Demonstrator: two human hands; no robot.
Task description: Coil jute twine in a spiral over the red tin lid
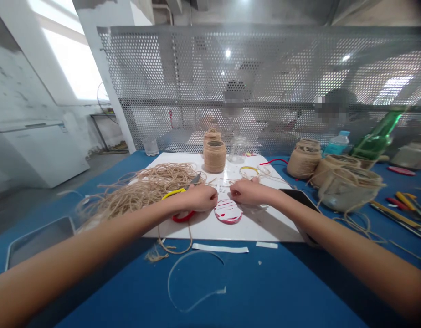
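Note:
My left hand (202,197) is closed, its fingers curled in a pinch above a white board (265,228). Facing it a short way off, my right hand (248,191) is closed too. What either one holds is too small to make out. Just below them lies a round lid (228,212), white with red streaks and a red rim. A pair of scissors (194,181) with yellow and red handles rests partly behind my left hand. Left of it spreads a heap of jute twine (138,191). Past my right hand is a yellow ring (249,170) with loose twine.
Twine-wrapped jars (215,157) stand at the back of the board, beside a clear glass jar (238,149). More wrapped jars (303,160), a green bottle (377,136) and tools (407,202) crowd the right. White strips (220,248) and a clear plastic band (169,282) lie in front.

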